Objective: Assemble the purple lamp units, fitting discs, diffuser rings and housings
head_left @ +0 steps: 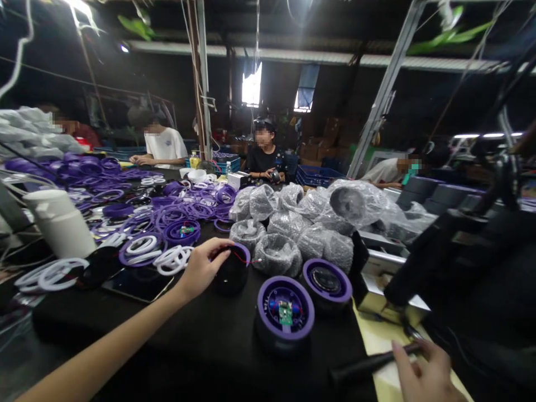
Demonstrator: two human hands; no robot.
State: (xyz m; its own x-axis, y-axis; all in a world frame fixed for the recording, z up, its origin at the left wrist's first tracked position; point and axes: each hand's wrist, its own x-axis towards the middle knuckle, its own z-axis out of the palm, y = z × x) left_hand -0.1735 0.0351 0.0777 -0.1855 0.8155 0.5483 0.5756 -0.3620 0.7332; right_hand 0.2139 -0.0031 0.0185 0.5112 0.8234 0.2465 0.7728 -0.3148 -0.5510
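My left hand (203, 268) grips a round black housing (231, 272) with a purple rim, and a thin red wire runs out from under my fingers. Nearby stands a second housing (285, 309), open, with a green circuit board inside. A third housing (326, 285) shows a round speaker-like disc. My right hand (422, 371) is at the lower right, closed around a black-handled tool (368, 363), whose tip I cannot make out. Plastic-wrapped dark round parts (276, 254) are heaped just beyond both hands.
Purple rings (180, 215) and white rings (171, 259) lie in a large pile on the black table (209, 329). A phone (138, 285) and a white bottle (61, 223) stand left. A metal fixture (377, 279) sits right. Several people work farther back.
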